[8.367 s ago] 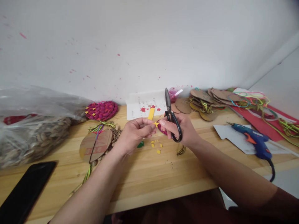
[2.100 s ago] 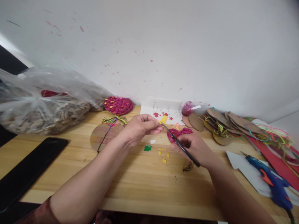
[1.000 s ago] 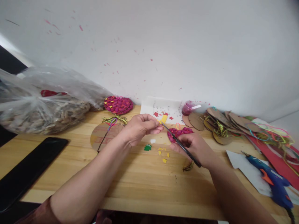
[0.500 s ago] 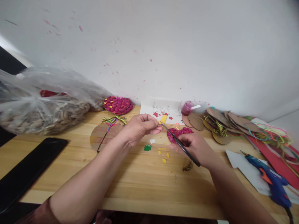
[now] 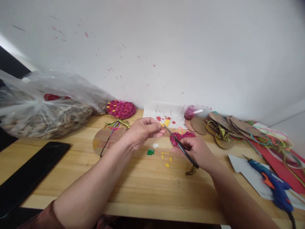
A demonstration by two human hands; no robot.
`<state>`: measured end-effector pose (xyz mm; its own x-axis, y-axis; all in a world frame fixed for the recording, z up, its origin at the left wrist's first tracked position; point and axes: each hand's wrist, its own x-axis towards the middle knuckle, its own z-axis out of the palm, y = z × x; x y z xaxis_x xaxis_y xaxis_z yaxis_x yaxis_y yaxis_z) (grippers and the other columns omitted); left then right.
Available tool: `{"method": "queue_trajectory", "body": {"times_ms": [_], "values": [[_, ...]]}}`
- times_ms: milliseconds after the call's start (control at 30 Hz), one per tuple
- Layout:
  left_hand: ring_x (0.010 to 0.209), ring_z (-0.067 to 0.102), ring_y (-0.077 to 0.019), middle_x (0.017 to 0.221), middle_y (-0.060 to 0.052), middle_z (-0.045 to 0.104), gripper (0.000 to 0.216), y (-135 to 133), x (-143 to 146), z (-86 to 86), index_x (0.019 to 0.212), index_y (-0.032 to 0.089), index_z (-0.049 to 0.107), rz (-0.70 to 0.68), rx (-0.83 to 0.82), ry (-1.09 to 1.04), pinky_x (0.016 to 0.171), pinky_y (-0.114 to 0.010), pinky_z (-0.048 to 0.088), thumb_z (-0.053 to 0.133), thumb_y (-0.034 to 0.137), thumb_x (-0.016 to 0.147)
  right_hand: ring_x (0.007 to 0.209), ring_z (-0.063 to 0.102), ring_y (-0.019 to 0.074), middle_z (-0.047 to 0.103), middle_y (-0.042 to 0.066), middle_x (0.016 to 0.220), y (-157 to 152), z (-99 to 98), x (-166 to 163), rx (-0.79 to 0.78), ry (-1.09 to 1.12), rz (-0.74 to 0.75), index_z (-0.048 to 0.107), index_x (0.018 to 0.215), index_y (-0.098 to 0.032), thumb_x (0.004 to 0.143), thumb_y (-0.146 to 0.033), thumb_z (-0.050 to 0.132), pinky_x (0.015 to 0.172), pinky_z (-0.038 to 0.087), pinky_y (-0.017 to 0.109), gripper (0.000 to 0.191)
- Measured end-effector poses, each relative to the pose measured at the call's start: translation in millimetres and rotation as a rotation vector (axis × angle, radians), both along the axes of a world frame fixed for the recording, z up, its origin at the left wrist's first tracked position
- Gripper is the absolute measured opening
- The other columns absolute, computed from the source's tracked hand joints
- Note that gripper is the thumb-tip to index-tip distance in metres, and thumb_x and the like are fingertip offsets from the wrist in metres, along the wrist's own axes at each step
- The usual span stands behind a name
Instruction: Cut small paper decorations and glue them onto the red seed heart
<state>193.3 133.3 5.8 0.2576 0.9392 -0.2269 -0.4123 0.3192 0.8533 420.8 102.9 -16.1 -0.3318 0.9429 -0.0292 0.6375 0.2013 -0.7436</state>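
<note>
My left hand [image 5: 148, 129] pinches a small piece of yellow paper [image 5: 167, 122] above the middle of the table. In my right hand [image 5: 194, 149] is a pair of black-handled scissors [image 5: 182, 148], its blade tips touching the yellow paper. Behind my right hand lies a magenta-painted round craft piece [image 5: 175, 137], partly hidden, with a pink loop. Yellow scraps [image 5: 167, 165], a green cutout [image 5: 150, 152] and a white scrap [image 5: 155, 145] lie on the wood below my hands. Red stars [image 5: 158, 118] rest on a white sheet [image 5: 149, 111] behind them.
At left are a plastic bag of brown pieces [image 5: 47, 117], a black phone-like slab [image 5: 33, 175] and a cardboard disc [image 5: 101, 140]. Magenta discs [image 5: 121, 109] stand by the wall. A cup [image 5: 190, 112], cardboard shapes [image 5: 221, 122] and a blue glue gun [image 5: 274, 184] occupy the right.
The scissors and my right hand have shifted slightly, with the handles a little nearer my left hand. The view has moved slightly; my left hand keeps its pinch on the yellow paper.
</note>
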Motion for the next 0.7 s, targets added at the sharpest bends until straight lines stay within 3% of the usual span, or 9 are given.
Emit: {"method": "queue_trajectory", "body": {"times_ms": [167, 300, 400, 533, 633, 700], "values": [[0.072, 0.071, -0.0133, 0.076, -0.009, 0.074, 0.016, 1, -2, -2.7, 0.071, 0.01, 0.064, -0.017, 0.021, -0.004, 0.071, -0.023, 0.055, 0.08, 0.014, 0.07, 0.05, 0.036, 0.0089, 0.039, -0.005, 0.056, 3, -3.4, 1, -0.009, 0.095, -0.086, 0.054, 0.059, -0.017, 0.074, -0.044, 0.076, 0.045, 0.024, 0.024, 0.038], [0.074, 0.069, -0.013, 0.077, -0.004, 0.072, 0.022, -1, 1, -4.9, 0.074, 0.013, 0.067, 0.017, 0.18, 0.115, 0.071, -0.024, 0.053, 0.083, 0.026, 0.069, 0.038, 0.042, 0.0082, 0.045, -0.005, 0.05, 2, 3.8, -3, -0.188, 0.305, -0.124, 0.058, 0.063, -0.017, 0.075, -0.05, 0.074, 0.037, 0.027, 0.022, 0.038], [0.078, 0.066, -0.0136, 0.084, -0.004, 0.073, 0.016, -8, 5, -4.6, 0.078, 0.017, 0.069, 0.117, 0.486, 0.345, 0.073, -0.025, 0.052, 0.078, 0.03, 0.076, 0.035, 0.044, 0.0067, 0.051, -0.004, 0.052, 1, 6.5, -6, -0.236, 0.436, -0.109, 0.062, 0.067, -0.015, 0.078, -0.056, 0.069, 0.034, 0.029, 0.021, 0.043], [0.091, 0.065, -0.0167, 0.094, -0.005, 0.073, 0.006, -17, 5, -8.4, 0.085, 0.024, 0.074, 0.24, 1.097, 0.791, 0.086, -0.03, 0.051, 0.068, 0.022, 0.085, 0.034, 0.045, 0.0049, 0.053, -0.004, 0.055, 1, 1.1, -3, -0.26, 0.614, -0.006, 0.067, 0.075, -0.013, 0.085, -0.055, 0.064, 0.034, 0.03, 0.019, 0.043], [0.093, 0.065, -0.0178, 0.098, -0.003, 0.073, 0.027, -19, 0, -16.3, 0.103, 0.031, 0.073, 0.221, 1.54, 0.944, 0.087, -0.032, 0.051, 0.069, 0.013, 0.083, 0.034, 0.044, 0.0035, 0.053, -0.005, 0.058, 2, -3.3, 0, -0.299, 0.752, 0.054, 0.068, 0.079, -0.014, 0.086, -0.053, 0.065, 0.034, 0.032, 0.018, 0.04], [0.1, 0.065, -0.0197, 0.102, -0.003, 0.073, 0.041, -19, -2, -21.1, 0.116, 0.032, 0.069, 0.205, 1.699, 1.005, 0.087, -0.033, 0.052, 0.068, 0.009, 0.082, 0.034, 0.043, 0.0032, 0.054, -0.005, 0.059, 2, -3.1, 1, -0.321, 0.804, 0.079, 0.068, 0.078, -0.014, 0.086, -0.051, 0.066, 0.033, 0.032, 0.018, 0.038]]}}
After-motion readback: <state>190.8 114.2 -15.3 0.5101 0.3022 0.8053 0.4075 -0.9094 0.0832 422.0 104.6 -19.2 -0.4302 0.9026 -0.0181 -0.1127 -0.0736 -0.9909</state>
